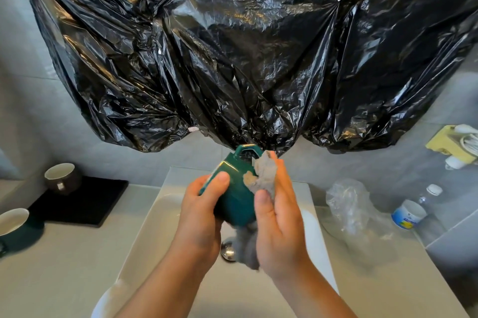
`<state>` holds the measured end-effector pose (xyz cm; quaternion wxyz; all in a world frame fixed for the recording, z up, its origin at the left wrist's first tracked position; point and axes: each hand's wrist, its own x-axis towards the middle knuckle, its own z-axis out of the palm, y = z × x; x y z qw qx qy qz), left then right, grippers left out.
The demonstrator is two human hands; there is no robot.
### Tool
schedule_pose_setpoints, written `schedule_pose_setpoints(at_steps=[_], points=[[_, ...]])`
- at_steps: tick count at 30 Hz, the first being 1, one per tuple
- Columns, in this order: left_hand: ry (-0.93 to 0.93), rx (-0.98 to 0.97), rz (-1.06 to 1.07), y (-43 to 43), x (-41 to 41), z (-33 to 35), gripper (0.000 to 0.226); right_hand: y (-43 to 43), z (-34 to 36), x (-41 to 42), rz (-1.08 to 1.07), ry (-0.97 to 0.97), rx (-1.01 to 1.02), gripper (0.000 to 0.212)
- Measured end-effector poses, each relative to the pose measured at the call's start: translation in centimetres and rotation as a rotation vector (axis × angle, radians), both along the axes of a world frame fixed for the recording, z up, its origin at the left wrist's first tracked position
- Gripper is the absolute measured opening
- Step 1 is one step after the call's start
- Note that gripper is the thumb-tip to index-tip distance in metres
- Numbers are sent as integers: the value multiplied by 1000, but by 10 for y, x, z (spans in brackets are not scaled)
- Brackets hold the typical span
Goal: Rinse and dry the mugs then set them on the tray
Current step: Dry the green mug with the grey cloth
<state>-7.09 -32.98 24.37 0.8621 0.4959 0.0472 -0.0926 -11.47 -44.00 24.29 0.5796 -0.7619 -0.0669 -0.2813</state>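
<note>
Green mug [232, 196] was held tipped over above the sink, its handle turned up and away from the person, with the left hand [201, 209] closed in a firm grip round its body, thumb across the near side. The right hand [279, 219] had its grip clamped on a grey cloth [263, 175], pressed against the right side of the mug, and a tail of the cloth hung down below the two hands. Straight beneath the grip lay the pale sink [165, 203], its metal drain [228, 250] showing between the wrists. Well to the left of the grip, on the desk [64, 266], stood a second green mug [15, 224], upright with a white inside. Just beyond it lay a black tray [85, 201], with a brown mug [62, 178] upright on its far corner. To the right of the grip sat a crumpled clear plastic bag [349, 203], then a white tub [408, 214] with a blue and yellow label, and a clear bottle [429, 196] beside it. Farther off, black plastic sheeting [245, 58] covered the wall above the sink, and a yellow holder [450, 144] hung on the wall up to the right.
</note>
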Motion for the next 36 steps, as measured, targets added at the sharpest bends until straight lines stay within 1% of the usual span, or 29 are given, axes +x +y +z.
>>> schedule_pose_setpoints(at_steps=[2,3,5,6,8,10,11,12,14,16,19,22,24,26,28,30,32,34,36], points=[[-2,113,-173,11,0,0,80,-9,7,4,12,61,116,48],[7,150,-274,16,0,0,81,-14,12,5,39,89,140,46],[9,209,-456,25,-1,4,79,-21,19,4,98,144,133,31],[10,223,-493,26,-2,5,75,-22,22,4,124,162,129,27],[53,203,-432,24,-5,6,64,-24,25,2,167,190,184,25],[119,124,-325,20,-9,5,62,-23,27,2,170,213,257,29],[130,73,-294,17,-11,5,60,-23,27,3,162,222,256,30],[135,28,-269,15,-12,6,58,-21,26,3,153,243,209,32],[123,-23,-211,14,-13,7,55,-15,20,4,158,287,82,44],[85,-9,-168,12,-12,9,57,-11,13,1,154,302,80,47],[53,11,-142,11,-12,7,61,-9,11,-4,137,194,63,44],[70,-12,-91,9,-12,5,64,-7,13,-8,138,81,-30,41],[83,-37,-66,8,-11,4,64,-7,7,-12,143,41,-104,48],[77,-48,-63,9,-11,4,63,-8,1,-15,138,33,-126,49],[81,-56,-92,10,-12,3,65,-10,2,-16,123,28,-69,41],[75,-36,-134,12,-13,1,66,-11,5,-9,104,69,-12,33],[42,14,-183,14,-12,-1,75,-13,8,0,78,127,-13,33],[26,35,-205,15,-12,0,83,-14,10,8,97,205,56,34],[29,32,-195,14,-11,-1,80,-12,12,8,95,209,47,32]])
